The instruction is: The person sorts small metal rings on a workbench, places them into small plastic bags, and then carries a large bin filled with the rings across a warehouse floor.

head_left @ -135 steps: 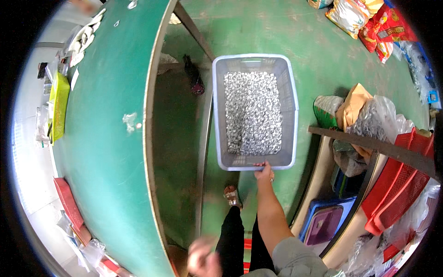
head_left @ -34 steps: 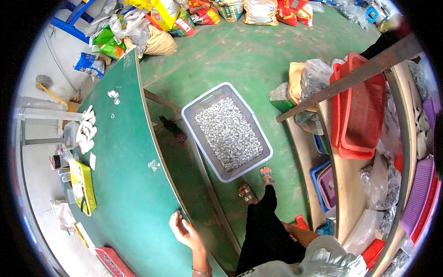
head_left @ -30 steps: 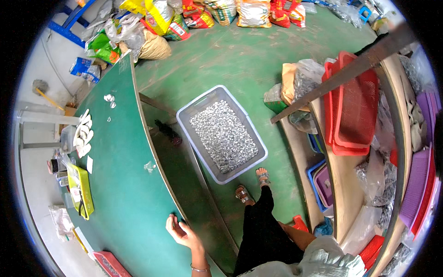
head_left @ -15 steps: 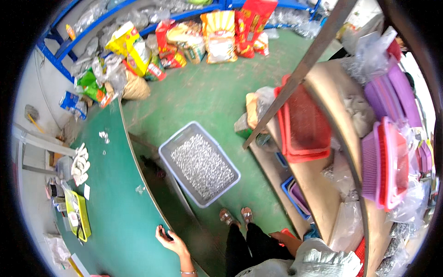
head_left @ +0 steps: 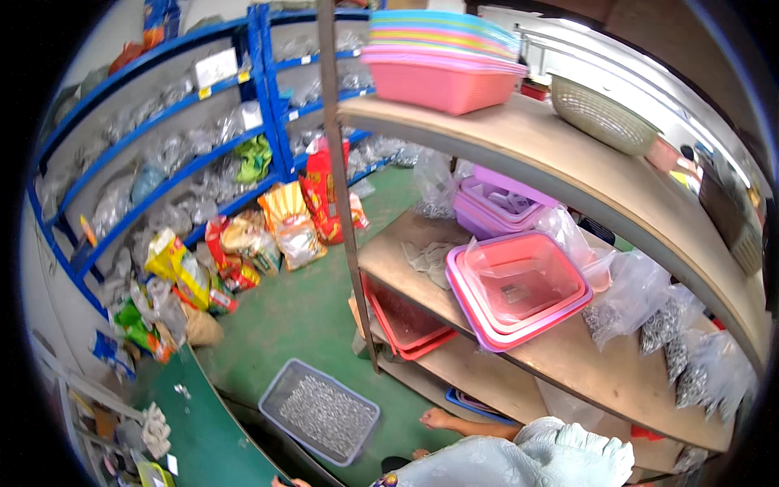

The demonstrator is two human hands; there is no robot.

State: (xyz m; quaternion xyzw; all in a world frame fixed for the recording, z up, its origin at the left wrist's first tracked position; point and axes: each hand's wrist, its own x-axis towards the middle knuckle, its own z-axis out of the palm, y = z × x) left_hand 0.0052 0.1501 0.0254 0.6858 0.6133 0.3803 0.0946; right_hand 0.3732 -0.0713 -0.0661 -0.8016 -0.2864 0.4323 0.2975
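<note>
My left hand (head_left: 300, 484) barely shows at the lower edge, by the rim of the green table (head_left: 219, 430); most of its fingers are cut off. My right hand (head_left: 438, 418) is lower centre, beside the lower shelves, with its fingers loosely bent and too unclear to tell whether they hold anything. On the floor ahead, between the table and the shelving, stands a grey-blue plastic tub (head_left: 276, 381) with a layer of small silvery metal pieces (head_left: 324, 414) in it. Neither hand touches the tub.
A wooden-board shelf rack (head_left: 389, 260) fills the right, bearing nested pink baskets (head_left: 519, 284), a red basin (head_left: 406, 321) and clear bags of metal parts (head_left: 682, 357). Blue racks (head_left: 264, 97) stand behind, with colourful sacks (head_left: 292, 223) on the floor before them.
My view has swung up and to the right, bringing the upper shelves into sight. My left hand, seen whole at the table edge before, is now nearly out of the picture.
</note>
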